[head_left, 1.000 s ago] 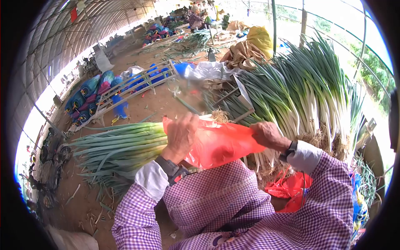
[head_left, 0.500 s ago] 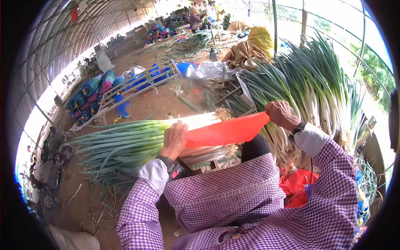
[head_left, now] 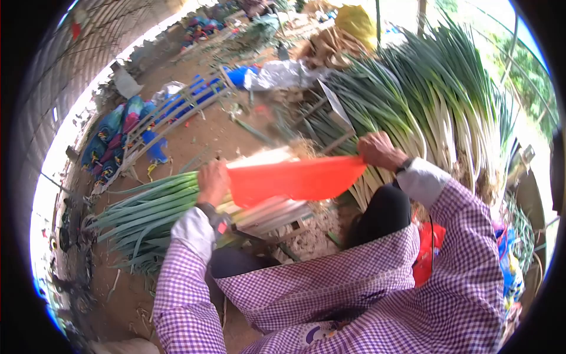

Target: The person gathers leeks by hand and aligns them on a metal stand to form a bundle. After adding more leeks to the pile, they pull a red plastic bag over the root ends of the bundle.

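Note:
A red plastic sheet (head_left: 295, 180) is stretched between my two hands, above the white ends of a bundle of leeks (head_left: 153, 212). My left hand (head_left: 213, 182) grips the sheet's left end, close over the leeks' stalks. At the sheet's upper right corner, my right hand (head_left: 379, 150) has its fingers closed on the plastic. The leeks lie sideways on a low wooden frame (head_left: 295, 225), green leaves to the left and roots to the right. The sheet hides part of the white stalks, and their ends are blurred.
A tall pile of leeks (head_left: 436, 100) stands to the right. More red plastic (head_left: 427, 253) lies by my right side. Beyond are a slatted wooden rack (head_left: 177, 115), wrapped bundles (head_left: 109, 138), brown sacking (head_left: 330, 47) and a yellow sack (head_left: 356, 23). Leaf scraps litter the dirt floor.
Both hands have shifted left in view, and the red sheet now hangs more spread out. The whole view has also moved, and more of my knees shows below the frame.

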### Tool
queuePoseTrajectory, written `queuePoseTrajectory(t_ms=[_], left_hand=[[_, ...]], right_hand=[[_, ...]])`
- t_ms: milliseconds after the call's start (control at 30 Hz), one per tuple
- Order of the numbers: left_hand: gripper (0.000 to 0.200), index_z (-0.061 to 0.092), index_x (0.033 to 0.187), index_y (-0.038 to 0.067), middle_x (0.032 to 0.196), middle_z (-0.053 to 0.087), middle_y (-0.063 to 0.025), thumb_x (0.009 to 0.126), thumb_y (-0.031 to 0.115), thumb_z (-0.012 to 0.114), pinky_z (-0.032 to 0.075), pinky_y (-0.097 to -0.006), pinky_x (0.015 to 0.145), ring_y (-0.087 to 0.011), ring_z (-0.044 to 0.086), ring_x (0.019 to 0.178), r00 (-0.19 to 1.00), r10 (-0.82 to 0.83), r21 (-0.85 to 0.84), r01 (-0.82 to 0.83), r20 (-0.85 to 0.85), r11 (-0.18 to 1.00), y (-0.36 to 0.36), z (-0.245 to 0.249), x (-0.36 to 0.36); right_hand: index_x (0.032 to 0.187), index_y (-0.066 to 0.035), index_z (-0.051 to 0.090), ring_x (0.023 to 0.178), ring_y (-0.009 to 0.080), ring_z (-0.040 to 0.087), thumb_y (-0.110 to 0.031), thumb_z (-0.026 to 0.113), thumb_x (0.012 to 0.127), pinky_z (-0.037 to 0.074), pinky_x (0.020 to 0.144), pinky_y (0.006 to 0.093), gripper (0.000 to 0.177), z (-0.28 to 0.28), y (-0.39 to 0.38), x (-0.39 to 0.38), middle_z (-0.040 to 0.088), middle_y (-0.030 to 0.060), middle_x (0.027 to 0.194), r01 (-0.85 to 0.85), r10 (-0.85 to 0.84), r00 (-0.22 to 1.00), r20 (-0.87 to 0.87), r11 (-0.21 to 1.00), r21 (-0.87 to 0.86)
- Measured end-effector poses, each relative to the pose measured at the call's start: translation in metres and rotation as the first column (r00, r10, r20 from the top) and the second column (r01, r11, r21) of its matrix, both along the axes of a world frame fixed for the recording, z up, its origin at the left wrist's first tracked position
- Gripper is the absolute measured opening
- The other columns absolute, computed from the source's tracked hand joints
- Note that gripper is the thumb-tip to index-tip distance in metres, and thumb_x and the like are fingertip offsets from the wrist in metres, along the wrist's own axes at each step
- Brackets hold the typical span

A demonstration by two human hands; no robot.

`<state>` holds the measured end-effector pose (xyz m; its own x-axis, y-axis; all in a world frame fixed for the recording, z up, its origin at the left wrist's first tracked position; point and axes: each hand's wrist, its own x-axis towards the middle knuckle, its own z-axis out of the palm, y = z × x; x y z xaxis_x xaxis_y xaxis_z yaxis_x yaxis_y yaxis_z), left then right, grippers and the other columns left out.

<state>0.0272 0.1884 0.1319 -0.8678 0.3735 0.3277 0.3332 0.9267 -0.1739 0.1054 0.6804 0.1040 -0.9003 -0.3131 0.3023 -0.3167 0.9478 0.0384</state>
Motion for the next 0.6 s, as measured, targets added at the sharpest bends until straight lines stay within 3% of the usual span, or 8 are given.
queuePoseTrajectory(t_ms=[100,200,300,367,400,500,533,600], left_hand=[[0.018,0.070,0.094,0.005,0.096,0.073,-0.0242,0.092,0.014,0.054,0.055,-0.0565,0.077,-0.0438,0.071,0.095,0.995,0.038,0.042,-0.042,0.097,0.998,0.013,0.022,-0.050],[0.022,0.073,0.101,0.005,0.097,0.073,-0.0271,0.090,0.015,0.056,0.057,-0.0525,0.073,-0.0449,0.073,0.089,0.989,0.091,0.157,-0.108,0.116,0.982,0.037,0.060,-0.078],[0.027,0.073,0.108,0.004,0.095,0.075,-0.0253,0.089,0.010,0.055,0.058,-0.0454,0.064,-0.0382,0.075,0.079,0.984,0.124,0.320,-0.159,0.128,0.934,0.041,0.079,-0.125],[0.030,0.071,0.113,0.003,0.092,0.075,-0.0218,0.090,0.007,0.052,0.059,-0.0408,0.062,-0.0313,0.076,0.077,0.992,0.072,0.556,-0.117,0.102,0.823,0.048,0.093,-0.152],[0.032,0.070,0.115,0.002,0.090,0.075,-0.0200,0.090,0.005,0.051,0.059,-0.0385,0.061,-0.0279,0.076,0.076,0.995,0.053,0.661,-0.095,0.083,0.745,0.053,0.098,-0.160],[0.039,0.065,0.126,0.000,0.089,0.074,-0.0151,0.091,0.003,0.048,0.061,-0.0374,0.063,-0.0207,0.075,0.079,1.000,0.015,0.836,-0.022,0.016,0.549,0.079,0.107,-0.165],[0.033,0.062,0.127,0.001,0.106,0.073,-0.0147,0.102,0.021,0.056,0.062,-0.0312,0.057,-0.0231,0.074,0.074,0.999,-0.031,0.866,0.039,-0.027,0.498,0.075,0.093,-0.182],[0.033,0.062,0.126,-0.001,0.108,0.073,-0.0163,0.103,0.022,0.055,0.063,-0.0328,0.057,-0.0255,0.075,0.079,0.998,-0.063,0.904,0.043,-0.018,0.425,0.059,0.050,-0.220]], right_hand=[[0.083,-0.003,0.071,0.079,0.0431,0.072,-0.013,0.065,0.079,0.056,0.068,0.0540,0.013,0.008,0.005,-0.034,0.071,0.0249,0.083,0.169,-0.161,0.978,0.135,0.985,-0.044],[0.086,-0.001,0.073,0.084,0.0459,0.072,-0.016,0.063,0.082,0.057,0.074,0.0551,0.018,0.015,0.017,-0.072,0.072,0.0261,0.085,0.383,-0.361,0.924,0.129,0.860,-0.337],[0.091,-0.005,0.076,0.088,0.0458,0.072,-0.022,0.063,0.084,0.058,0.076,0.0527,0.023,0.014,0.025,-0.109,0.074,0.0260,0.091,0.411,-0.502,0.865,0.013,0.692,-0.594],[0.094,-0.005,0.077,0.089,0.0437,0.073,-0.024,0.061,0.085,0.058,0.079,0.0524,0.026,0.044,0.024,-0.111,0.074,0.0255,0.092,0.385,-0.454,0.882,0.124,0.543,-0.747],[0.102,-0.003,0.076,0.083,0.0365,0.076,-0.021,0.059,0.088,0.060,0.076,0.0467,0.028,0.065,0.019,-0.109,0.076,0.0228,0.090,0.459,-0.462,0.858,0.226,0.489,-0.741],[0.110,0.001,0.073,0.074,0.0285,0.078,-0.013,0.058,0.090,0.062,0.071,0.0382,0.029,0.037,0.014,-0.132,0.077,0.0195,0.089,0.200,-0.427,0.893,0.144,0.089,-0.976],[0.115,0.003,0.070,0.068,0.0227,0.078,-0.005,0.055,0.091,0.062,0.064,0.0322,0.029,0.024,0.010,-0.139,0.077,0.0178,0.088,0.169,-0.442,0.885,0.143,0.019,-0.985],[0.113,0.007,0.069,0.070,0.0251,0.077,-0.003,0.055,0.094,0.063,0.060,0.0355,0.026,-0.002,-0.006,-0.136,0.075,0.0188,0.088,0.096,-0.377,0.907,0.189,-0.251,-0.963]])
